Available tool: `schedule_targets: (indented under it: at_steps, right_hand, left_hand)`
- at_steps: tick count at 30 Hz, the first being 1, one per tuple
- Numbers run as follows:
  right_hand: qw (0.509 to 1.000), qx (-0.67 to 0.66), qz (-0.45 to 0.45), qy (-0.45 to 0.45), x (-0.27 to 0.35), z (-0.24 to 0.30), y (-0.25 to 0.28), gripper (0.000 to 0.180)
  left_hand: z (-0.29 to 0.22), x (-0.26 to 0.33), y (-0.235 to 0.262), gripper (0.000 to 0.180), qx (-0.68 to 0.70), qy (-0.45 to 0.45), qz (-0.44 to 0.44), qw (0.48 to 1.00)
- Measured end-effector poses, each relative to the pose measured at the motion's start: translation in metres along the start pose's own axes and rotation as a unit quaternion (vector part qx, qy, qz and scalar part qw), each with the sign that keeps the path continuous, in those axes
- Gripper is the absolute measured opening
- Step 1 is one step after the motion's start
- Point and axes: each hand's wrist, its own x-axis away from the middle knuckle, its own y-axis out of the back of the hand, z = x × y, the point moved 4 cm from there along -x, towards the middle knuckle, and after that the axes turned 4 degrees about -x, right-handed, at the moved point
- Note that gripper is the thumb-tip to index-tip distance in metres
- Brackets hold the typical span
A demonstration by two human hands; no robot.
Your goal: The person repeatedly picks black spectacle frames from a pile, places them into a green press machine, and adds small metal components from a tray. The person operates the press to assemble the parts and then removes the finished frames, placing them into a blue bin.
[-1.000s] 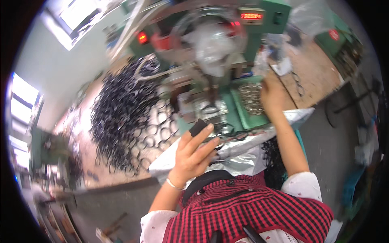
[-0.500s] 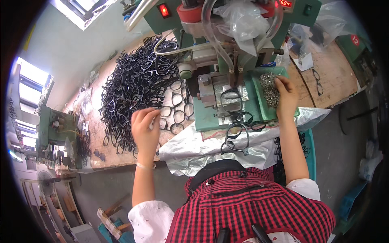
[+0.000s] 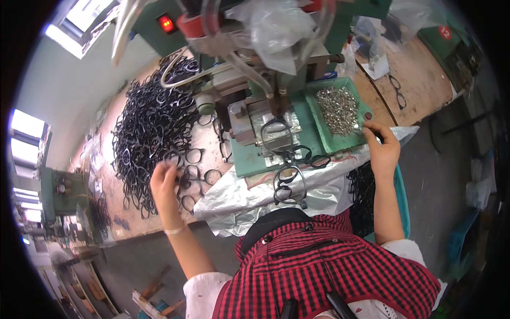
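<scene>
My left hand (image 3: 164,186) is at the lower right edge of a large heap of black eyeglass frames (image 3: 154,114). Its fingers are curled but smeared by motion, with loose frames (image 3: 195,156) beside them. My right hand (image 3: 383,149) is at the right rim of a green tray (image 3: 332,142) of small metal parts (image 3: 337,109). Thumb and forefinger are pinched together; whatever they hold is too small to make out. Between my hands, an eyeglass frame (image 3: 264,139) sits on the bench machine's metal fixture (image 3: 289,125). More frames (image 3: 304,194) lie in front, over a silver sheet.
The green machine (image 3: 143,32) with hoses and a plastic bag (image 3: 276,32) rises above the fixture. The silver sheet (image 3: 234,204) covers the table's front edge. A teal bin (image 3: 402,196) holding black frames stands below right. One eyeglass frame (image 3: 397,91) lies far right.
My right hand has come out of the metal parts to the tray's right rim. My left hand has shifted left and nearer along the heap. The whole view has also swung.
</scene>
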Motion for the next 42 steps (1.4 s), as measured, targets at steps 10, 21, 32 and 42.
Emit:
schedule_targets:
  at_steps: [10, 21, 32, 42]
  right_hand:
    - [0.956, -0.19, 0.165, 0.148, -0.01, 0.114, -0.125, 0.028]
    - [0.901, -0.384, 0.199, -0.014, 0.005, 0.122, -0.136, 0.045]
    - [0.907, -0.375, 0.189, -0.027, 0.013, 0.127, -0.137, 0.041]
    - [0.961, -0.225, 0.136, 0.086, 0.0, 0.109, -0.111, 0.008]
  left_hand:
    - [0.086, -0.026, -0.039, 0.013, -0.22, -0.115, -0.082, 0.965]
    - [-0.182, 0.039, -0.087, 0.018, 0.103, -0.516, -0.074, 0.847]
    - [-0.181, 0.028, -0.087, 0.022, 0.191, -0.411, -0.022, 0.891]
    - [-0.157, 0.049, -0.077, 0.023, 0.326, -0.39, 0.067, 0.859]
